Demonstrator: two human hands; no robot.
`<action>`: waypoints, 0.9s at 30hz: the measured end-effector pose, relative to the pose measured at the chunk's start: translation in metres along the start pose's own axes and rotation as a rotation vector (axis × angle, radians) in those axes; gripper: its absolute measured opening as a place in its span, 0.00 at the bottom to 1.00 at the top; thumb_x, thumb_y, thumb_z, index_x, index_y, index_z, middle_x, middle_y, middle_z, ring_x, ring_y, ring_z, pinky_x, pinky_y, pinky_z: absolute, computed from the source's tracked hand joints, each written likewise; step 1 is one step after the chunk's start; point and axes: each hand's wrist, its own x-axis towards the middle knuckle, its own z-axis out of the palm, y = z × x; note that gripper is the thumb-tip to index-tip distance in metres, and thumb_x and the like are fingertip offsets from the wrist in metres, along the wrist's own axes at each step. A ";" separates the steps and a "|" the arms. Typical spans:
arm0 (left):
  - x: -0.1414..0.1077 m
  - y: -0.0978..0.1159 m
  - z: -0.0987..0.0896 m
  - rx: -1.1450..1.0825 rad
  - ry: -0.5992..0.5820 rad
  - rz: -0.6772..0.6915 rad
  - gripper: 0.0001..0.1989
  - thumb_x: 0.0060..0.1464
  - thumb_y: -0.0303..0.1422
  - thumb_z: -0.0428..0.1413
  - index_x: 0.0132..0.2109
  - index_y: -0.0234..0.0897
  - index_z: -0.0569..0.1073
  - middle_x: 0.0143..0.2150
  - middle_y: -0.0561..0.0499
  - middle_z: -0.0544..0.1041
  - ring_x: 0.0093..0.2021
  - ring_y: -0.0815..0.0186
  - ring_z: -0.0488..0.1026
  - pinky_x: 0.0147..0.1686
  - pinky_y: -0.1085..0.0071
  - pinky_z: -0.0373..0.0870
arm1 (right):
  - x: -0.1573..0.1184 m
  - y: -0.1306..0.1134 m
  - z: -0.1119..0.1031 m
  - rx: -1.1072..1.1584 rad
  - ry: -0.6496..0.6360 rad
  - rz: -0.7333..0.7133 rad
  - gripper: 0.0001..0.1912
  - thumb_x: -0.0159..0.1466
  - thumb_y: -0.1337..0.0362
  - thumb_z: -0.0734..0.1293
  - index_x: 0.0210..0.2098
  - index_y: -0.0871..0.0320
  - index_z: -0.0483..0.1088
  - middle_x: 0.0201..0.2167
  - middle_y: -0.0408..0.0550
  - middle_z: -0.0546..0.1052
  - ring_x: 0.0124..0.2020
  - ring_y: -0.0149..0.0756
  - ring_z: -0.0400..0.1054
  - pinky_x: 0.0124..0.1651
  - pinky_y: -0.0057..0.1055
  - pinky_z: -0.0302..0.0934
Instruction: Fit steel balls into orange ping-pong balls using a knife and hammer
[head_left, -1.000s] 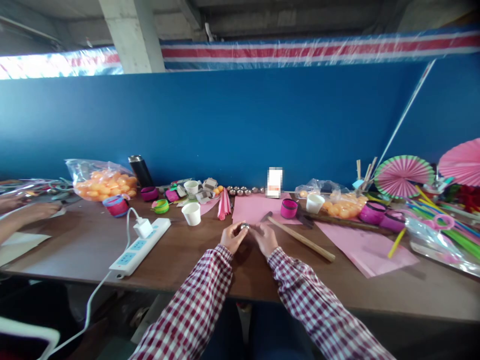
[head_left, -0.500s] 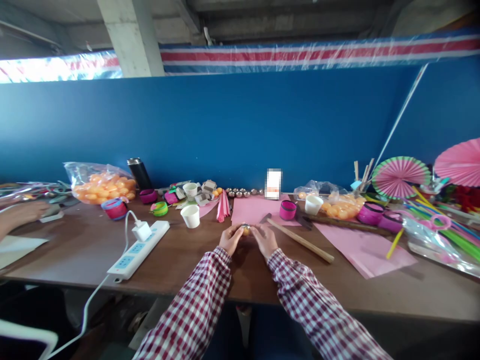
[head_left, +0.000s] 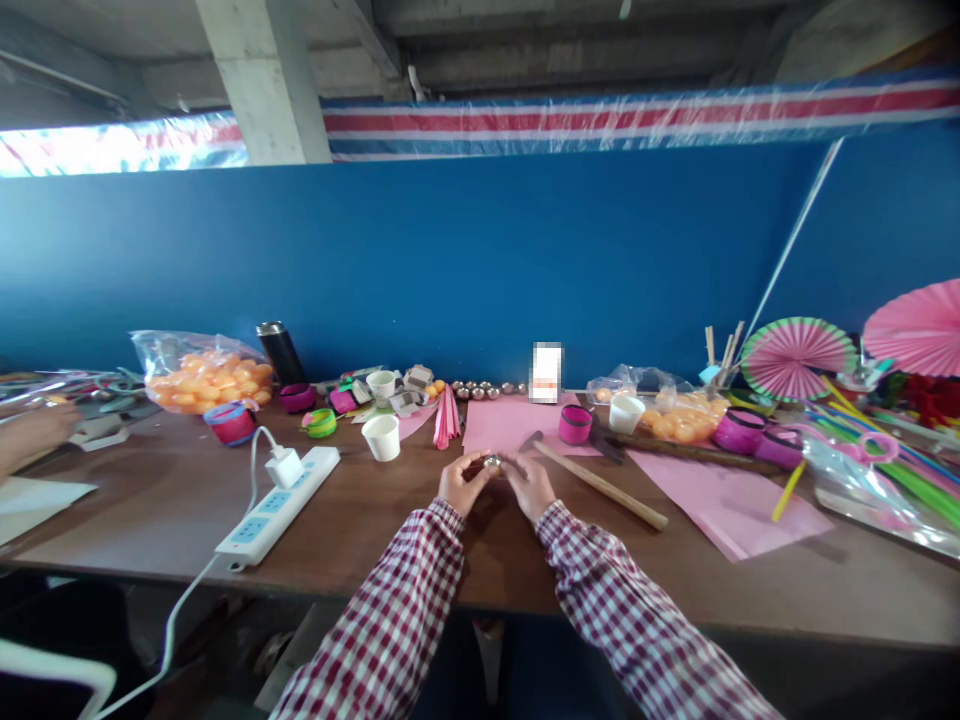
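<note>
Between the fingertips of both hands is a small shiny silver ball (head_left: 492, 462), with a little of its underside looking orange-gold. My left hand (head_left: 460, 485) pinches it from the left, thumb and forefinger bent. From the other side, my right hand (head_left: 531, 485) closes its fingers on the same ball. The fingertips partly cover it. Just beyond my right hand lies a hammer (head_left: 604, 485) with a wooden handle. A pink sheet (head_left: 495, 425) is on the table past the hands, and a row of silver balls (head_left: 484, 390) runs along the back.
A white paper cup (head_left: 382, 438) and a power strip (head_left: 274, 512) stand to the left. Orange balls fill a bag (head_left: 210, 378). Magenta tape rolls (head_left: 576, 424), another hammer and paper fans (head_left: 799, 358) are at right. Another person's hand (head_left: 37, 435) is at far left.
The ball has turned in my fingers: more of its silver surface faces up, where orange showed before. Both hands stay in nearly the same place. The other person's hand has shifted left.
</note>
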 end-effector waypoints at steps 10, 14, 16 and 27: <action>0.002 -0.002 -0.002 0.056 0.052 0.033 0.19 0.36 0.34 0.61 0.39 0.34 0.73 0.38 0.46 0.75 0.40 0.60 0.72 0.42 0.64 0.67 | -0.002 0.005 0.004 0.031 -0.045 -0.010 0.14 0.54 0.60 0.61 0.38 0.59 0.69 0.36 0.48 0.75 0.40 0.38 0.67 0.45 0.36 0.61; 0.002 -0.004 -0.004 0.111 0.061 0.055 0.18 0.37 0.35 0.59 0.39 0.34 0.73 0.38 0.46 0.75 0.39 0.61 0.72 0.42 0.65 0.67 | -0.005 0.001 0.008 0.066 -0.098 -0.014 0.16 0.51 0.64 0.63 0.40 0.59 0.67 0.38 0.49 0.74 0.38 0.37 0.69 0.44 0.36 0.63; 0.003 -0.005 -0.004 0.131 0.057 0.065 0.17 0.38 0.36 0.59 0.39 0.34 0.73 0.38 0.45 0.76 0.39 0.61 0.72 0.42 0.65 0.67 | -0.006 -0.001 0.010 0.087 -0.117 -0.006 0.17 0.50 0.64 0.64 0.40 0.59 0.66 0.39 0.50 0.73 0.36 0.36 0.69 0.42 0.35 0.64; 0.003 -0.007 -0.001 0.008 0.065 -0.023 0.19 0.42 0.40 0.56 0.40 0.31 0.72 0.39 0.44 0.76 0.38 0.61 0.72 0.39 0.66 0.69 | -0.005 0.003 0.010 0.134 -0.083 0.018 0.18 0.50 0.57 0.66 0.39 0.58 0.65 0.37 0.50 0.74 0.35 0.38 0.70 0.38 0.34 0.66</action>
